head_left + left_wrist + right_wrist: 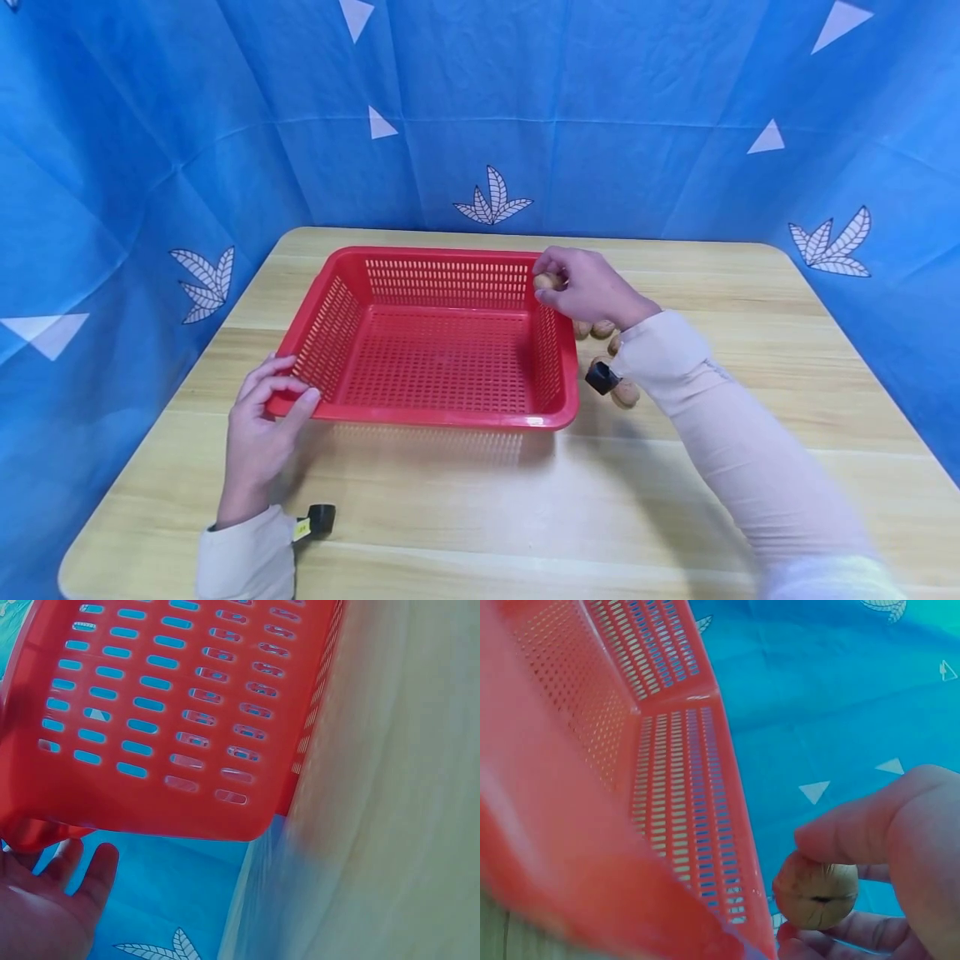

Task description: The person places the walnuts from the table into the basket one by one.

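Pinching a walnut [546,282] at the open red basket's [442,419] right rim [570,358]

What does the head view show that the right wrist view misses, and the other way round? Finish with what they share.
Only the head view shows the left hand at a corner of the red basket and the loose walnuts on the table. Only the right wrist view shows the dark slit in the held walnut. Both show the red basket, the right hand holding that walnut, and the blue cloth.
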`<action>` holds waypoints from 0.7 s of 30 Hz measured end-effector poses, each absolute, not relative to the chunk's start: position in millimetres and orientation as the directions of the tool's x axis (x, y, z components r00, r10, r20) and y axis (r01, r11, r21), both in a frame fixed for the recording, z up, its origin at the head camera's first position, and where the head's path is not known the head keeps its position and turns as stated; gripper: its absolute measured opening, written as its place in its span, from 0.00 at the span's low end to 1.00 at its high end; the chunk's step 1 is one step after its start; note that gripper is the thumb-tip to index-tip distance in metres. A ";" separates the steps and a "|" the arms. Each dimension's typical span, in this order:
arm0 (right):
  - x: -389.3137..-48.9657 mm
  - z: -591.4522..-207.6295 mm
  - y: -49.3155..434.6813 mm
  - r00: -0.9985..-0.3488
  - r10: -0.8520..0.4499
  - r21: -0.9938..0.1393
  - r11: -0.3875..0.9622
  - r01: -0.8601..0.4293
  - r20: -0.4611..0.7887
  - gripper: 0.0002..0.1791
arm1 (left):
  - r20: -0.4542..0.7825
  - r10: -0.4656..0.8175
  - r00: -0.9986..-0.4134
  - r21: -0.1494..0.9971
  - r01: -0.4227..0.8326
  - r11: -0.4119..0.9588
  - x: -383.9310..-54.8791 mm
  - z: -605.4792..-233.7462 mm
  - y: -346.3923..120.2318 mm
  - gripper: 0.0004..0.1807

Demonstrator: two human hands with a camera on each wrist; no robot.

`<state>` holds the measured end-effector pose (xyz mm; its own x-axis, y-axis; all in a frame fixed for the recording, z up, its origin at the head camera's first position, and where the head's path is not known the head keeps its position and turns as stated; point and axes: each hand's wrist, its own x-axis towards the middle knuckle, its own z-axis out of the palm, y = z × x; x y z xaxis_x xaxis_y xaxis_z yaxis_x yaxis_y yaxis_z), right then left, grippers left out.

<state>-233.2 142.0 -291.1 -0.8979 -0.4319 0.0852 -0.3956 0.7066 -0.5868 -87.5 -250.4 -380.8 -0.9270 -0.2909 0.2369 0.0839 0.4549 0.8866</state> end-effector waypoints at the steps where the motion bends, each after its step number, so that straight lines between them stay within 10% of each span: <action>1: -234.4 -291.0 140.6 -0.896 -0.437 -0.588 0.705 -0.397 0.081 0.15 | 0.236 -0.290 -0.927 0.887 0.084 0.455 -87.5 -380.7 -250.4 0.16; 21: -244.1 -300.6 110.4 -0.869 -0.494 -0.641 0.674 -0.367 -0.022 0.11 | 0.271 -0.286 -0.919 0.896 0.132 0.425 -87.3 -381.7 -251.0 0.10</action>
<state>-244.1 110.4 -300.6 -0.8694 -0.4937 -0.0216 -0.3668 0.6740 -0.6412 -87.3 -251.0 -381.7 -0.9191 -0.2856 0.2713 0.1324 0.4248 0.8956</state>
